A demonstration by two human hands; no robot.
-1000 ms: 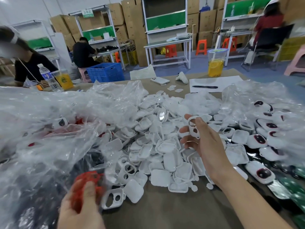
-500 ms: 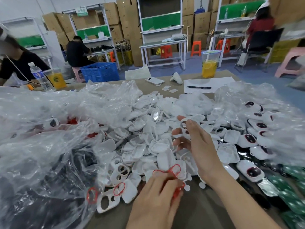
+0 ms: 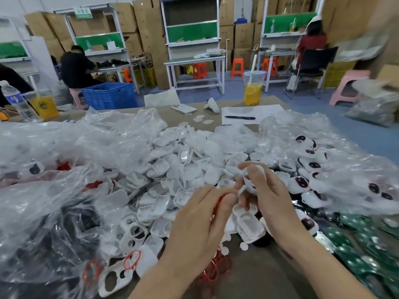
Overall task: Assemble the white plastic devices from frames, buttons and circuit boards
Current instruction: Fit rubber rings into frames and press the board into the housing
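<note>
One white frame point(image 3: 250, 184) sits gripped in right fingers point(image 3: 251, 169), while left fingers point(image 3: 216, 193) pinch red rings point(image 3: 213, 270).

A lemon drink cup point(image 3: 253, 91), a white phone point(image 3: 183, 108) and a pen point(image 3: 239, 117) on paper point(image 3: 268, 110) sit far back

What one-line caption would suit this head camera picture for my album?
Right hand holds a white frame, left hand grips red rings, over a heap of white plastic shells.
</note>
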